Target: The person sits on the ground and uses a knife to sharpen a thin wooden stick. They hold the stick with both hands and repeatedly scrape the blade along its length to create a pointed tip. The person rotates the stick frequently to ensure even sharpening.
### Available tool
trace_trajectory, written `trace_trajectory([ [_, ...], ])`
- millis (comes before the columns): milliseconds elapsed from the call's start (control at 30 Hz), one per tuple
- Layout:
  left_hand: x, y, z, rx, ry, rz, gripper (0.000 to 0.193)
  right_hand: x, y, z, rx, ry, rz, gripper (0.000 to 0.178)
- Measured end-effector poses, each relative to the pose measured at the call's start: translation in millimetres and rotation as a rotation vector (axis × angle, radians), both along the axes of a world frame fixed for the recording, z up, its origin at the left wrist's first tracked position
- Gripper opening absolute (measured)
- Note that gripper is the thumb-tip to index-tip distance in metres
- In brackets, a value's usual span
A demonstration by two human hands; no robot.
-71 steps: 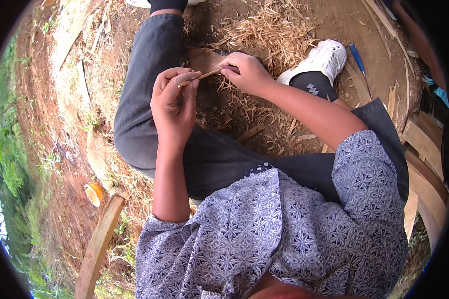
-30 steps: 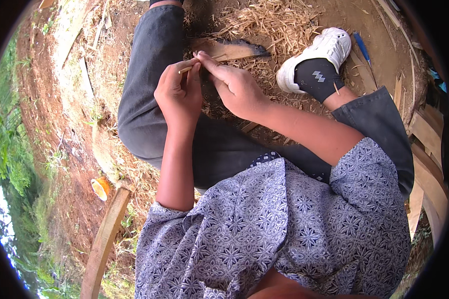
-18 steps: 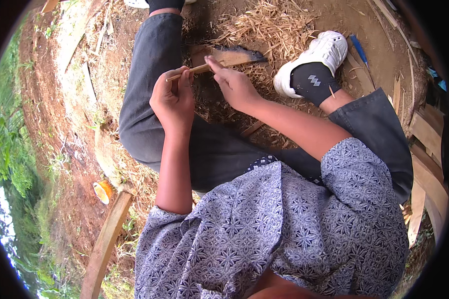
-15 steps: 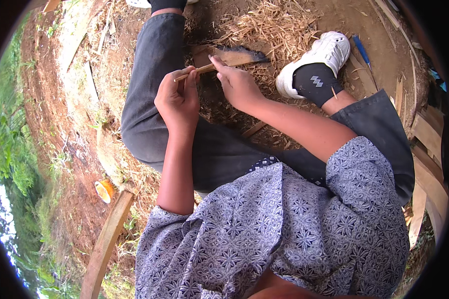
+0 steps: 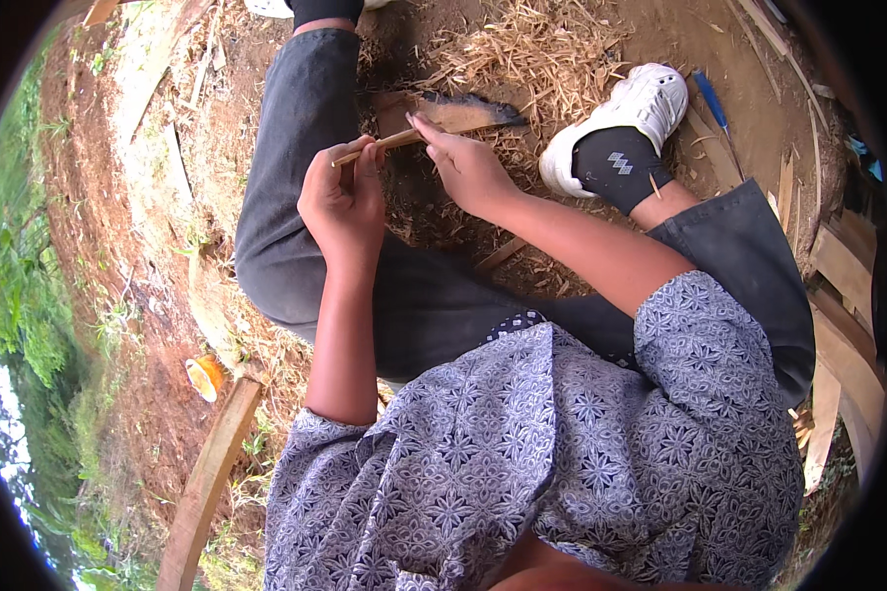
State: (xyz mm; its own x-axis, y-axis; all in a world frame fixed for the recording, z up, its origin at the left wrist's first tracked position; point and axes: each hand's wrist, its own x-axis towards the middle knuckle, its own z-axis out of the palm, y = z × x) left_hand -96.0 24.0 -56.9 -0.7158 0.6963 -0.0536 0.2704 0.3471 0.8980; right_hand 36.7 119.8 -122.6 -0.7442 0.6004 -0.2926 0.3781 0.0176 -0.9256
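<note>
My left hand (image 5: 343, 207) is closed in a pinch around one end of a slim, pale wooden stick (image 5: 386, 143). The stick slants up to the right, and its other end passes between the thumb and long, nearly straight fingers of my right hand (image 5: 471, 175). Part of that end is hidden by the fingers. Just beyond both hands, a flat piece of wood (image 5: 468, 118) with a blackened edge lies on the ground. Pale wood shavings (image 5: 552, 54) are heaped behind it.
My legs in dark trousers (image 5: 296, 177) spread around the work area. A blue-handled tool (image 5: 710, 97) lies beyond my white shoe (image 5: 646, 103). Split wood pieces (image 5: 843, 325) are stacked at right. A wooden beam (image 5: 212, 478) and an orange round object (image 5: 205, 378) are at left.
Both hands and the stick have shifted slightly left in the picture, along with the whole scene. The hold on the stick looks the same.
</note>
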Motion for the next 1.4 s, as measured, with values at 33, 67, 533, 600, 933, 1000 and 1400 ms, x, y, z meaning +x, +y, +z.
trace_trajectory([
  [33,0,2,3,-0.016,0.055,-0.029,0.007,3,8,-2,-0.010,-0.115,0.061,0.048],
  [67,1,1,4,-0.039,0.109,-0.060,0.007,-1,6,6,0.039,-0.006,0.028,0.047],
  [533,-2,2,1,0.007,0.009,-0.024,0.008,4,-4,2,0.121,0.318,0.002,0.052],
  [600,-1,2,4,-0.001,0.062,-0.062,0.008,1,2,5,0.008,-0.064,0.021,0.052],
  [933,2,3,5,-0.025,0.215,-0.148,0.005,-1,-8,16,0.100,-0.032,0.002,0.049],
  [1000,0,7,6,-0.037,0.218,-0.121,0.005,-5,-12,39,0.110,0.232,-0.061,0.051],
  [1400,2,14,5,0.010,0.287,-0.073,0.006,27,-59,4,-0.016,0.107,-0.058,0.050],
])
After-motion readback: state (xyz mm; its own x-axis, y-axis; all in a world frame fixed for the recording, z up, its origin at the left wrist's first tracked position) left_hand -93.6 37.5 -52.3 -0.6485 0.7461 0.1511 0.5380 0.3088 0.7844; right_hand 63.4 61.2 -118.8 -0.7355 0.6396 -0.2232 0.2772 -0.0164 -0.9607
